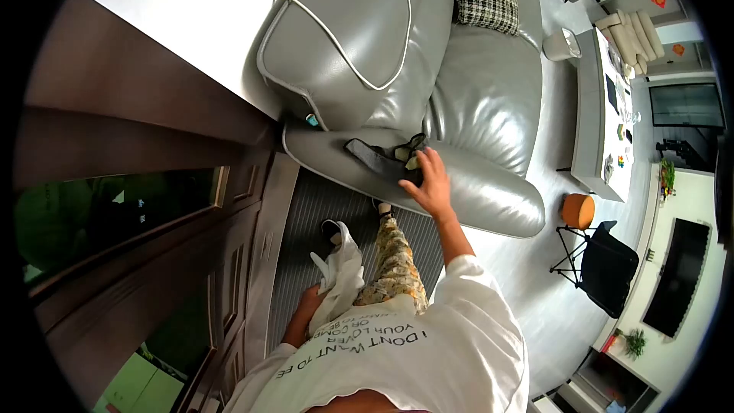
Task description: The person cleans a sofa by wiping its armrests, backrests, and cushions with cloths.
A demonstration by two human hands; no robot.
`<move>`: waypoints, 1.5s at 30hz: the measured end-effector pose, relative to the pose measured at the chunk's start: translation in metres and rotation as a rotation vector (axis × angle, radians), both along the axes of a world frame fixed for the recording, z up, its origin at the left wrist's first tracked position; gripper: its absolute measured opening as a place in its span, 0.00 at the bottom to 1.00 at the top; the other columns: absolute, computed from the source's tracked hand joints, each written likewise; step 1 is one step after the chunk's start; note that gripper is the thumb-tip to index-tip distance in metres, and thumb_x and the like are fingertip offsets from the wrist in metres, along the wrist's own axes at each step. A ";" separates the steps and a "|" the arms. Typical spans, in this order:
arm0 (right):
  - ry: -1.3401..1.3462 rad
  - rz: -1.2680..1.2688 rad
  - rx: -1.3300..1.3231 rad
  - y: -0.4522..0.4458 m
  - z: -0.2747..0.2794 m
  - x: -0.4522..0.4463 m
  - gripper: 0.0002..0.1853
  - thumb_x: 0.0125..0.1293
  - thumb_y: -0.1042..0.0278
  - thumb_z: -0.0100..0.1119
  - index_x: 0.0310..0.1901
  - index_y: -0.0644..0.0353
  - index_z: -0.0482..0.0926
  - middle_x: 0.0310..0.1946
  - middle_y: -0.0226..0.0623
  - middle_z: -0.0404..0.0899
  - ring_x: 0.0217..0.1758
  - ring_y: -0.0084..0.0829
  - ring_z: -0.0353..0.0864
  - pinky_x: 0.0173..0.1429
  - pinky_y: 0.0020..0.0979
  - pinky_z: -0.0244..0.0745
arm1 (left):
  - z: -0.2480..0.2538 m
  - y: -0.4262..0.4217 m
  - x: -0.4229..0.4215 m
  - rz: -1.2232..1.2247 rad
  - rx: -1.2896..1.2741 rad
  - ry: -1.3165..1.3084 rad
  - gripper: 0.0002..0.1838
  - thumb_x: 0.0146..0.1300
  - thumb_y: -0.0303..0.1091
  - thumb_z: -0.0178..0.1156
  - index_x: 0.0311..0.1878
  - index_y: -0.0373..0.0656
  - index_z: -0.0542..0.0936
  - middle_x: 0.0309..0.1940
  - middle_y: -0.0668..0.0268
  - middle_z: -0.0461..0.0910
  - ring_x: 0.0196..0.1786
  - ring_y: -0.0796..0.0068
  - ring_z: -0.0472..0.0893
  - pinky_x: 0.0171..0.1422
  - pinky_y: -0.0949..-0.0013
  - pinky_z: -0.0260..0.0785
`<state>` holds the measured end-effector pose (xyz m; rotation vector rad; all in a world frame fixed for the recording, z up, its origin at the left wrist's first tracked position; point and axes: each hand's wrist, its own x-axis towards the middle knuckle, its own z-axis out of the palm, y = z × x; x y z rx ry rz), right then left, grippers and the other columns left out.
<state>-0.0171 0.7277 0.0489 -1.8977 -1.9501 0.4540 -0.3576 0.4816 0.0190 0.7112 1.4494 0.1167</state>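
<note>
One dark item lies lengthwise along the sofa arm, leftward from the nearer right hand, fingers spread; the left hand clutches white cloth.

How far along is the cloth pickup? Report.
Looks done: the white cloth is in the left hand. Under way: the open right hand is at the dark cloth on the sofa arm; contact is unclear. Probably left: lifting the dark cloth off.
</note>
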 end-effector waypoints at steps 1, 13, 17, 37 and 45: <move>-0.146 0.052 -0.051 0.006 -0.007 -0.012 0.36 0.51 0.50 0.68 0.61 0.52 0.69 0.65 0.44 0.63 0.70 0.49 0.58 0.64 0.49 0.62 | 0.000 -0.001 0.003 0.054 -0.002 -0.058 0.23 0.59 0.43 0.63 0.54 0.39 0.78 0.47 0.55 0.81 0.46 0.60 0.81 0.49 0.64 0.71; 0.032 0.587 0.355 0.074 -0.028 -0.227 0.13 0.56 0.66 0.51 0.44 0.51 0.77 0.46 0.35 0.74 0.52 0.37 0.71 0.51 0.39 0.66 | 0.000 -0.025 0.013 -0.127 0.109 0.072 0.23 0.60 0.46 0.63 0.52 0.39 0.77 0.43 0.54 0.81 0.43 0.59 0.81 0.46 0.60 0.72; -0.204 0.627 0.193 0.103 -0.085 -0.252 0.11 0.56 0.64 0.52 0.40 0.52 0.78 0.49 0.34 0.73 0.56 0.36 0.69 0.55 0.42 0.64 | 0.033 -0.015 0.012 -0.022 -0.089 0.133 0.23 0.61 0.44 0.62 0.53 0.38 0.77 0.44 0.53 0.80 0.44 0.63 0.81 0.46 0.61 0.71; -0.407 -0.534 0.025 -0.107 -0.067 0.426 0.21 0.50 0.66 0.64 0.47 0.61 0.73 0.54 0.45 0.73 0.57 0.48 0.70 0.60 0.45 0.66 | -0.012 0.050 0.239 -0.495 -0.055 -0.069 0.23 0.63 0.43 0.59 0.58 0.41 0.75 0.52 0.56 0.79 0.52 0.59 0.79 0.53 0.61 0.69; -0.343 -0.645 -0.130 -0.074 -0.084 0.448 0.15 0.57 0.61 0.61 0.39 0.63 0.74 0.40 0.46 0.77 0.47 0.50 0.74 0.51 0.46 0.69 | -0.008 0.082 0.303 -0.732 0.102 -0.117 0.25 0.61 0.49 0.60 0.56 0.42 0.76 0.48 0.54 0.79 0.50 0.55 0.79 0.52 0.60 0.70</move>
